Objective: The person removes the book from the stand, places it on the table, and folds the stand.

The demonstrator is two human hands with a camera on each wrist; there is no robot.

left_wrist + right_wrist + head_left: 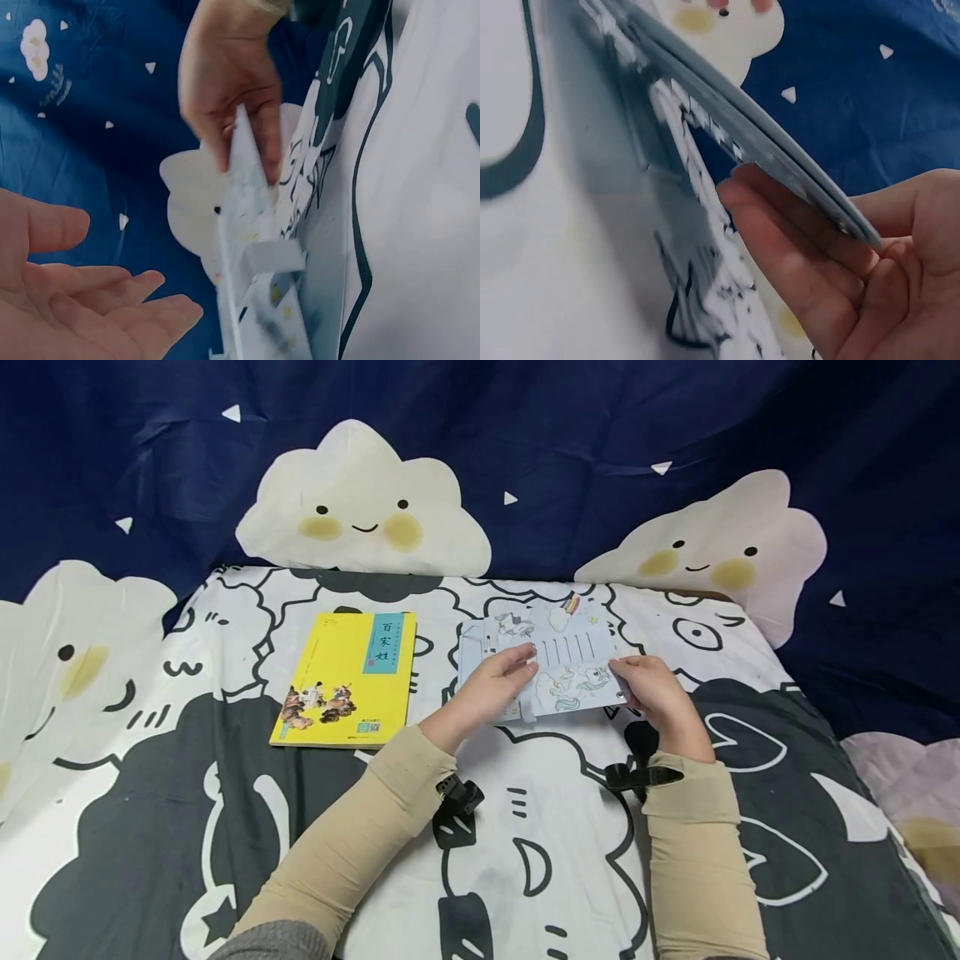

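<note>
A pale blue, flat folder-like item (566, 652) printed with unicorns, a rainbow and a row of dark lines is tilted up over the bedding. At its right edge my right hand (660, 689) pinches it, thumb on the near face and fingers behind, as the right wrist view shows. That view also reveals several thin layers in the item (780, 142). My left hand (483, 689) is at the left part, overlapping it in the head view. In the left wrist view the left hand's fingers (97, 292) are extended, apart from the item; a small pale flap (276, 256) sticks out from it.
A yellow book (341, 710) with a blue title label lies flat to the left of the item. Sheep-patterned black and white cloth (525, 827) covers the surface. Behind hangs a dark blue curtain (547, 435) with smiling clouds. Small black cameras (459, 793) are strapped at both wrists.
</note>
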